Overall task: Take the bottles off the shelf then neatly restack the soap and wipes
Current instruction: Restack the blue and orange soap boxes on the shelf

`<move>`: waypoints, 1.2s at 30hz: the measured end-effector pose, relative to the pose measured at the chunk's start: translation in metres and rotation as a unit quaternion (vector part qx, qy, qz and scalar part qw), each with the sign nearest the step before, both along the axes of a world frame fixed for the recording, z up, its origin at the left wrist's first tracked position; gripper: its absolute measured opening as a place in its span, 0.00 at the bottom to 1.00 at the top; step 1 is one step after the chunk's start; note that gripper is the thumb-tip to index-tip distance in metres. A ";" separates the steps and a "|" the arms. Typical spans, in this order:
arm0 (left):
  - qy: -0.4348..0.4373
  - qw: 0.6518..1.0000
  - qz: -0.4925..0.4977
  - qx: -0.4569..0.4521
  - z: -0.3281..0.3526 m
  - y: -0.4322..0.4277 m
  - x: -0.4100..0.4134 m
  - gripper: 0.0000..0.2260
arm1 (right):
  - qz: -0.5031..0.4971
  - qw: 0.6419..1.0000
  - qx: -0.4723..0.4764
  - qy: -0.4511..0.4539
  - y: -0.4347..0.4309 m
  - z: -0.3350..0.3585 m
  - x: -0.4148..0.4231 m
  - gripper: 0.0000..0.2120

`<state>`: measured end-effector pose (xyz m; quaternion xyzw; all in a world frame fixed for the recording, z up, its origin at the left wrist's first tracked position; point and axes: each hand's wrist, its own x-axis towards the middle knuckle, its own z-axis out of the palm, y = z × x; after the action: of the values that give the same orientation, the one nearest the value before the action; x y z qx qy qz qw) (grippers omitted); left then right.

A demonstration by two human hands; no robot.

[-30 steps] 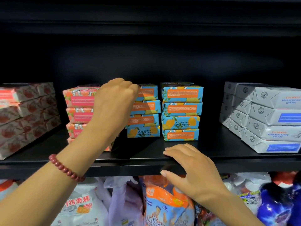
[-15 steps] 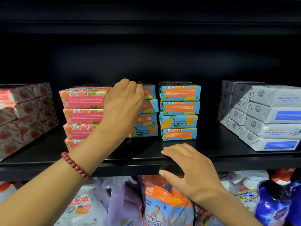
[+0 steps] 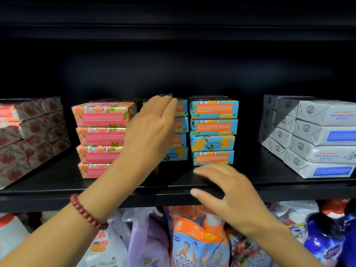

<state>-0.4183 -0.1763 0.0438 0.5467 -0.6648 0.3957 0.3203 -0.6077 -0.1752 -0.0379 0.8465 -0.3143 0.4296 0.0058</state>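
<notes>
On the shelf (image 3: 269, 176), the centre soap stack (image 3: 212, 130), 4 high, stands between a left-hand stack (image 3: 102, 139) and a right-hand stack (image 3: 323, 139); bottles (image 3: 323, 245) sit below.

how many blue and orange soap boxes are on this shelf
8. Four blue-and-orange rectangular soap boxes form the right stack. Four more form the left stack, partly covered by the left hand. Others may be hidden behind both stacks.

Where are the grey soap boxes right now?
In the head view, the grey soap boxes are stacked at the right end of the black shelf, across a gap from the blue soap stack.
</notes>
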 end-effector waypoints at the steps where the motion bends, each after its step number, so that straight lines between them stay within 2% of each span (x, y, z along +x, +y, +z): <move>1: 0.015 0.999 -0.040 -0.017 -0.008 0.005 0.000 0.20 | 0.011 0.999 -0.009 -0.041 -0.001 0.009 -0.002 0.20; 3: 0.073 0.992 -0.106 -0.009 -0.028 0.019 0.000 0.16 | -0.014 0.992 -0.081 -0.090 -0.009 0.033 -0.005 0.17; 5: 0.146 0.978 -0.144 0.042 -0.053 0.030 -0.001 0.16 | -0.060 0.984 -0.139 -0.096 -0.022 0.059 -0.008 0.19; 7: 0.173 0.971 -0.143 0.083 -0.073 0.035 -0.001 0.17 | -0.097 0.984 -0.135 -0.059 -0.038 0.080 -0.011 0.24; 9: 0.148 0.977 -0.111 0.103 -0.084 0.037 -0.001 0.17 | -0.131 0.986 -0.098 0.021 -0.053 0.091 -0.011 0.30; 11: 0.142 0.979 -0.096 0.113 -0.086 0.037 0.000 0.16 | -0.139 0.986 -0.066 0.069 -0.062 0.093 -0.011 0.32; 16: 0.141 0.976 -0.102 0.128 -0.083 0.038 -0.001 0.15 | -0.130 0.986 -0.103 0.008 -0.064 0.086 -0.007 0.26; 19: 0.160 0.971 -0.098 0.149 -0.082 0.039 0.000 0.17 | -0.144 0.972 -0.182 -0.029 -0.061 0.081 -0.006 0.19; 21: 0.212 0.957 -0.114 0.163 -0.079 0.040 0.001 0.18 | -0.132 0.961 -0.237 -0.043 -0.056 0.078 -0.010 0.15; 23: 0.324 0.914 -0.184 0.161 -0.072 0.043 -0.001 0.14 | -0.111 0.951 -0.283 -0.052 -0.047 0.072 -0.015 0.13; 25: 0.436 0.850 -0.260 0.140 -0.059 0.046 -0.005 0.10 | -0.080 0.939 -0.328 -0.067 -0.036 0.064 -0.017 0.12; 27: 0.534 0.769 -0.313 0.158 -0.043 0.046 -0.009 0.14 | -0.038 0.929 -0.361 -0.076 -0.024 0.057 -0.016 0.12; 29: 0.615 0.674 -0.340 0.229 -0.029 0.047 -0.014 0.21 | 0.001 0.920 -0.385 -0.067 -0.016 0.049 -0.011 0.09; 30: 0.632 0.637 -0.353 0.265 -0.024 0.049 -0.016 0.23 | 0.011 0.916 -0.398 -0.059 -0.012 0.045 -0.007 0.08; 31: 0.632 0.617 -0.366 0.292 -0.022 0.050 -0.017 0.22 | 0.017 0.911 -0.408 -0.054 -0.010 0.042 -0.003 0.08; 32: 0.623 0.611 -0.381 0.307 -0.022 0.050 -0.018 0.21 | 0.025 0.909 -0.413 -0.050 -0.008 0.039 0.000 0.08; 34: 0.608 0.607 -0.412 0.303 -0.028 0.053 -0.016 0.17 | 0.042 0.914 -0.403 -0.034 -0.006 0.035 0.001 0.08; 36: 0.609 0.610 -0.424 0.279 -0.034 0.056 -0.013 0.15 | 0.058 0.936 -0.346 -0.003 -0.002 0.034 -0.002 0.12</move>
<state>-0.4315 -0.1204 0.0094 0.3819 -0.5527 -0.4129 0.6149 -0.6101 -0.1774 -0.0036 0.8076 -0.0970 0.5139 0.2727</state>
